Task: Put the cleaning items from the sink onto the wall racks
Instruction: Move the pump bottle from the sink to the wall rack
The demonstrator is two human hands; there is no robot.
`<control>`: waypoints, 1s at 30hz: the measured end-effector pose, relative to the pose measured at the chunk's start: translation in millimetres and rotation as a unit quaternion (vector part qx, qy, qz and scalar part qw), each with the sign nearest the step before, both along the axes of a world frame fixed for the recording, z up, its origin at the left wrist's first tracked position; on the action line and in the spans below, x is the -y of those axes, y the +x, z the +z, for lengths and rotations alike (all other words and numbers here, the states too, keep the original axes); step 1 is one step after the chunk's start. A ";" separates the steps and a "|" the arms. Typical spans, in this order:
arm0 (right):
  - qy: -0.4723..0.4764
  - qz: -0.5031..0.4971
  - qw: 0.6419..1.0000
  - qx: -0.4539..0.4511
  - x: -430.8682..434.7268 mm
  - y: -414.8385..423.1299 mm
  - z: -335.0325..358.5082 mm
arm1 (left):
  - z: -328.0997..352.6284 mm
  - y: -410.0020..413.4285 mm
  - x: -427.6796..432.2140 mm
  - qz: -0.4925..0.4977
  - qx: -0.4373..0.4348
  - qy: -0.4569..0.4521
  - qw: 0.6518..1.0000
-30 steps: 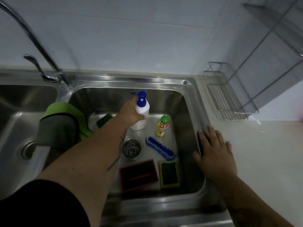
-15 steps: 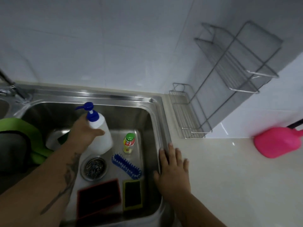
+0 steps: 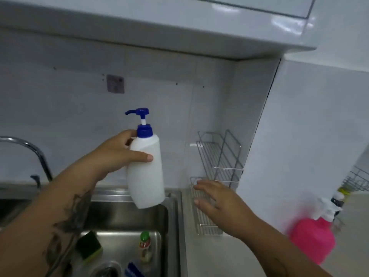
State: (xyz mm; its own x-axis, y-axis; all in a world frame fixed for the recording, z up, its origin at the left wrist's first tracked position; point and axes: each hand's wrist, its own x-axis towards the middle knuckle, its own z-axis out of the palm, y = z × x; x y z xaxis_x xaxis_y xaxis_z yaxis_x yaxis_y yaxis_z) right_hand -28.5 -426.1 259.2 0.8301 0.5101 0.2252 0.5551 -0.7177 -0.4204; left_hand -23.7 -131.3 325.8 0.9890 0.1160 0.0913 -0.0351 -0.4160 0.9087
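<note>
My left hand grips a white pump bottle with a blue pump head, held upright in the air above the sink's back right corner. My right hand hovers open, fingers spread, over the lower wire rack on the right wall. The upper wire rack hangs above it with nothing on it. Down in the steel sink lie a green-and-yellow sponge, a small green-capped bottle, a blue brush and a steel scourer, partly cut off by the frame.
A curved tap rises at the left. A pink spray bottle stands on the white counter at the right. A cabinet overhangs the wall above, and a tiled pillar juts out right of the racks.
My left hand has lifted the pump bottle out of the sink and up toward the wall racks. My right hand left the sink rim and moved over the lower rack. The view tilted upward.
</note>
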 end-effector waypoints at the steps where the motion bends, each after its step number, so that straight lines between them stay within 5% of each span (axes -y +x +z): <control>1: 0.020 -0.023 0.996 0.080 9.1 1.6 18.6 | 19.1 7.6 10.1 -0.010 0.023 0.009 1.000; 4: 0.039 -0.100 0.957 0.271 29.2 20.2 46.7 | 65.2 25.8 44.3 -0.039 0.073 0.023 0.996; 6: 0.026 -0.138 0.937 0.321 37.2 37.1 49.4 | 82.7 43.2 64.1 -0.059 0.095 0.030 0.993; 14: -0.084 -0.191 0.919 0.335 48.9 118.8 18.1 | 109.3 115.1 126.0 -0.075 0.183 0.070 0.978; 21: -0.007 -0.188 0.867 0.461 46.8 143.7 -3.3 | 90.8 179.0 148.5 -0.117 0.182 0.053 0.975; 30: 0.003 -0.191 0.850 0.491 46.7 150.9 -7.3 | 49.7 242.6 164.4 -0.131 0.152 0.097 0.975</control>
State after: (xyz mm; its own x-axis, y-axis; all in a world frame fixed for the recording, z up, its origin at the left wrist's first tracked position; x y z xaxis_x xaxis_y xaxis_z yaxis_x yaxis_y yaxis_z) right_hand 122.3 -472.8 251.9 0.3459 0.2415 0.9067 0.3674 -0.9240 0.1060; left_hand 218.9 -295.6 375.5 0.9063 -0.1855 0.3797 -0.4184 -0.5202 0.7446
